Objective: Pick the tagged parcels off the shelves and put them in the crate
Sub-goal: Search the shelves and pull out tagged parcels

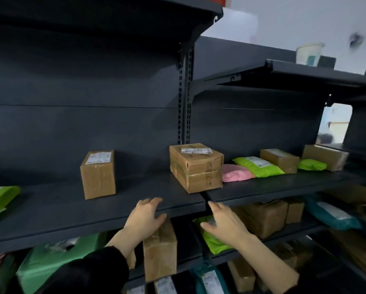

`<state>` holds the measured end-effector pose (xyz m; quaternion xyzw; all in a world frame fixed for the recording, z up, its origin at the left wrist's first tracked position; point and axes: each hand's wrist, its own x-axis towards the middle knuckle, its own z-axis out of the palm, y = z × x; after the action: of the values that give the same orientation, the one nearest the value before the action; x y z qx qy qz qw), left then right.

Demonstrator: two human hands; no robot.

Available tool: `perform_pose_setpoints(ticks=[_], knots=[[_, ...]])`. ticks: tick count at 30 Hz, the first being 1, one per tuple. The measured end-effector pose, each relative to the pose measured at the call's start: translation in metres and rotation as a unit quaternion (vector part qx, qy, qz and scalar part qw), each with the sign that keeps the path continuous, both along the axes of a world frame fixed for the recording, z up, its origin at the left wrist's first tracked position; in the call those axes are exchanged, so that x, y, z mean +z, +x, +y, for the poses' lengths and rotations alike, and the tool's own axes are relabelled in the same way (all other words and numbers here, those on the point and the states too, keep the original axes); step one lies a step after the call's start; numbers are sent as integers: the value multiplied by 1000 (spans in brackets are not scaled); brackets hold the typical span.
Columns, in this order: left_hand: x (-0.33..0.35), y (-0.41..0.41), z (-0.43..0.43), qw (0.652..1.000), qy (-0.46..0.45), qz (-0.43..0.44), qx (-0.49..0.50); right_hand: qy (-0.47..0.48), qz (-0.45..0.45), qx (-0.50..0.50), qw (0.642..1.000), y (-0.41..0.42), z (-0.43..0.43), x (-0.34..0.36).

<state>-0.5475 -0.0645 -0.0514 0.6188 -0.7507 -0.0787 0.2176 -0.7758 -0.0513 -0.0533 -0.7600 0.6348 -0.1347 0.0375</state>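
Head view: left hand and right hand both raised at the front lip of the middle shelf, holding nothing. Fingers of the left loosely spread, tips over the shelf edge; impossible to tell whether resting on it or just in front. Fingers of the right straight and slightly fanned, pointing up and left toward the seam between the two shelf boards.

Probable target, judging by the aim of both hands: taped double box, lying flat on the middle shelf just beyond the gap between the hands, white label on top. Set skew to the shelf edge, near corner toward the camera, broader visible face looking front-right, narrower face front-left. Long axis hard to settle through the wide-angle lens. Both hands about equally near, one to each side of that corner, so a two-handed take from the sides looks likeliest.

Other candidates: upright box further left on the same shelf, well apart from the taped one and nearer the left hand, also labelled on top. Pink mailer right against the taped box's right side, green mailer leaning over it.

Hidden or unclear: crate nowhere in view. Labels blurred, so no telling tagged from untagged. Brown box on the lower shelf partly covered by the left wrist; lime mailer half behind the right hand. Bottom rows cut off by the frame edge.
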Motion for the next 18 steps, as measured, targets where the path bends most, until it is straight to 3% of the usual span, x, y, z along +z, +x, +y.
perform_pose_setpoints(ticks=[10,18], knots=[[20,-52,-99,993,-1,113,28,-42,-104,-60,992,-75,-95,24],[45,-80,-157,980,-35,188,51,-109,-237,-71,963,-94,-182,54]])
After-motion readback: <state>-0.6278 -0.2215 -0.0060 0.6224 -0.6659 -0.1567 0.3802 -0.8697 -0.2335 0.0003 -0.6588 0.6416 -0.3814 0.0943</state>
